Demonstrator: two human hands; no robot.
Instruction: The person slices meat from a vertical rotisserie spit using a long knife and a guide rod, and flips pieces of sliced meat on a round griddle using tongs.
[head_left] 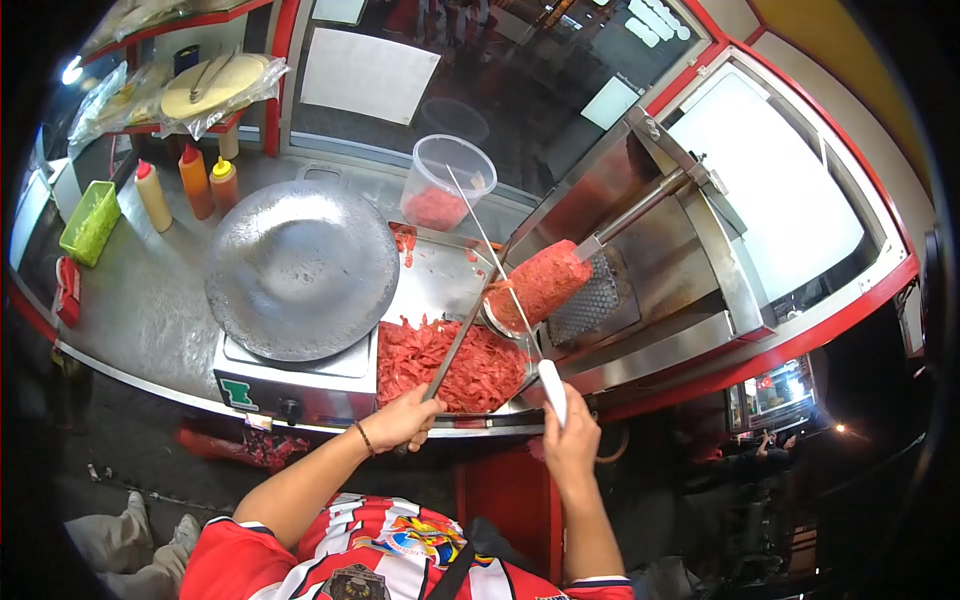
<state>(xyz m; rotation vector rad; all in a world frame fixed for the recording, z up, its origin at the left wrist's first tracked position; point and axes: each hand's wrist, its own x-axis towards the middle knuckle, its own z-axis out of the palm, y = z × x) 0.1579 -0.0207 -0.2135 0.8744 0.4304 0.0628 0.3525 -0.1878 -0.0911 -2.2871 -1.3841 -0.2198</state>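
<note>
My right hand (571,437) is closed round the white handle of a long, thin-bladed knife (552,390), whose blade slants up and to the left. My left hand (402,420) grips a sharpening steel (463,335), a long dark rod pointing up and to the right. Blade and steel cross in view near the meat spit; whether they touch I cannot tell. Behind them a cone of red meat (540,285) sits on the tilted metal spit (640,212). Below the crossing, sliced red meat (440,365) fills the front of a metal tray (425,283).
Left of the tray, a domed metal griddle (300,270) rests on a burner (300,385). A clear plastic bucket (448,165) with red meat stands behind. Sauce bottles (196,183) and a green container (91,222) are at left, below shelved tortillas (215,87). Another person's shoes (186,533) show lower left.
</note>
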